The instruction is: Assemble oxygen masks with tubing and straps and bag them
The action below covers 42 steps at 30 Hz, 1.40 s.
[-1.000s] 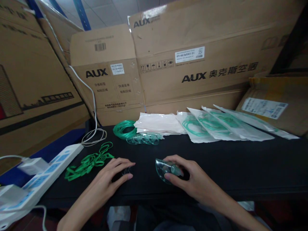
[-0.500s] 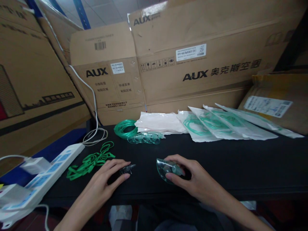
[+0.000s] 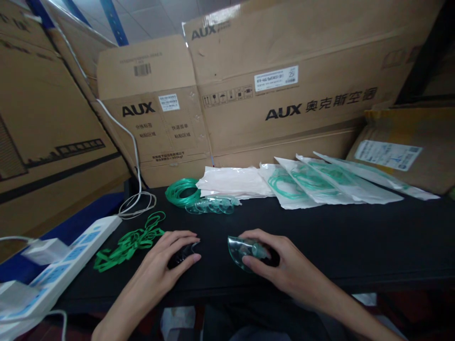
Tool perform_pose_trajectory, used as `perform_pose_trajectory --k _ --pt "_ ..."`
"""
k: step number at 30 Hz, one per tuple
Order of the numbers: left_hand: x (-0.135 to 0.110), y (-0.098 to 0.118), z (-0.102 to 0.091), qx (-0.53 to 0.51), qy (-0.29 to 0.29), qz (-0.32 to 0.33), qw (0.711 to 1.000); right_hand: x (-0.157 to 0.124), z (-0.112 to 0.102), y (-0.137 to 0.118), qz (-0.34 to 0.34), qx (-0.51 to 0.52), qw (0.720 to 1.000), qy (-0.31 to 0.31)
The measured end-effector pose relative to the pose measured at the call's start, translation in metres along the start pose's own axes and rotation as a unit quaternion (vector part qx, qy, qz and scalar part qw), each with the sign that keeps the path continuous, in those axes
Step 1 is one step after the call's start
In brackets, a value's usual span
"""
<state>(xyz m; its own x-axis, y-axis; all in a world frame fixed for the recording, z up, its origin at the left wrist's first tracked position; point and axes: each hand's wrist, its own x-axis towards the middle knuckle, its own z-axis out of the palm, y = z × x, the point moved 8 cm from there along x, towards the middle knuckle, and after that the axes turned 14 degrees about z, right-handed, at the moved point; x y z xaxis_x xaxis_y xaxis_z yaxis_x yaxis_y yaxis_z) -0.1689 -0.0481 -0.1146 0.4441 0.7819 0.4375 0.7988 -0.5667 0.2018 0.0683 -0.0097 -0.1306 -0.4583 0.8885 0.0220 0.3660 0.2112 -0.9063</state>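
two bare hands work over a black bench [image 3: 341,246], set apart with a bare stretch of dark surface between them. the right hand [image 3: 286,258] grips a clear green-tinted mask [image 3: 237,248], thumb on the near side and fingers curled over the far side, the mask's curved rim facing left. the left hand [image 3: 164,253] arches with thumb and fingertips a little apart around a small, clear, glinting piece [image 3: 182,255]; it is partly hidden, and i cannot tell whether the hand holds it tight. just beyond the left hand lies a loose tangle of green straps [image 3: 124,246], beside a white power strip [image 3: 85,248]. farther back sit a coil of green tubing [image 3: 172,195] and, just beside it, a row of clear masks [image 3: 213,205]. next come a stack of white packets [image 3: 232,181] and several overlapping pouches [image 3: 302,199] with green tubing inside. large brown cartons [image 3: 238,123] stand behind.
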Motion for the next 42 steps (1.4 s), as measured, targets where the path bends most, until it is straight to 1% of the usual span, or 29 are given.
perform_pose_trajectory --k 3,5,9,12,15,19,21,23,26,31,35,39,42 --pt "0.012 0.017 -0.006 -0.019 0.032 0.013 0.999 -0.001 -0.002 -0.003 -0.007 0.005 1.000 0.016" --pt "0.022 0.032 -0.005 -0.046 0.035 0.028 0.998 -0.001 -0.001 -0.004 -0.006 0.005 1.000 0.020" --pt "0.042 0.058 0.006 -0.094 0.013 0.069 0.993 0.001 0.001 -0.006 -0.009 0.004 1.000 0.012" --pt "0.051 0.068 0.015 -0.108 0.009 0.086 0.990 0.002 -0.001 -0.003 0.010 0.035 0.999 0.006" --pt "0.053 0.069 0.022 -0.119 0.023 0.088 0.989 0.002 -0.003 0.001 0.026 0.059 0.998 0.001" --pt "0.053 0.068 0.028 -0.150 0.061 0.106 0.981 0.003 -0.003 0.002 0.016 0.076 0.997 -0.025" --pt "0.053 0.068 0.029 -0.161 0.080 0.112 0.977 0.003 -0.004 0.002 0.012 0.080 0.996 -0.027" --pt "0.052 0.067 0.029 -0.162 0.088 0.109 0.977 0.004 -0.004 0.002 0.009 0.087 0.996 -0.031" --pt "0.051 0.068 0.030 -0.156 0.080 0.105 0.979 0.003 -0.003 0.003 0.006 0.095 0.995 -0.043" --pt "0.049 0.070 0.030 -0.134 0.072 0.114 0.982 0.004 -0.003 0.005 0.022 0.089 0.995 -0.035" --pt "0.048 0.070 0.032 -0.118 0.067 0.116 0.984 0.004 -0.002 0.005 0.020 0.083 0.996 -0.039" --pt "0.048 0.069 0.035 -0.123 0.049 0.110 0.985 0.004 -0.002 0.005 0.023 0.072 0.996 -0.041" --pt "0.049 0.067 0.035 -0.137 0.046 0.096 0.985 0.003 -0.003 0.002 0.014 0.071 0.996 -0.044"
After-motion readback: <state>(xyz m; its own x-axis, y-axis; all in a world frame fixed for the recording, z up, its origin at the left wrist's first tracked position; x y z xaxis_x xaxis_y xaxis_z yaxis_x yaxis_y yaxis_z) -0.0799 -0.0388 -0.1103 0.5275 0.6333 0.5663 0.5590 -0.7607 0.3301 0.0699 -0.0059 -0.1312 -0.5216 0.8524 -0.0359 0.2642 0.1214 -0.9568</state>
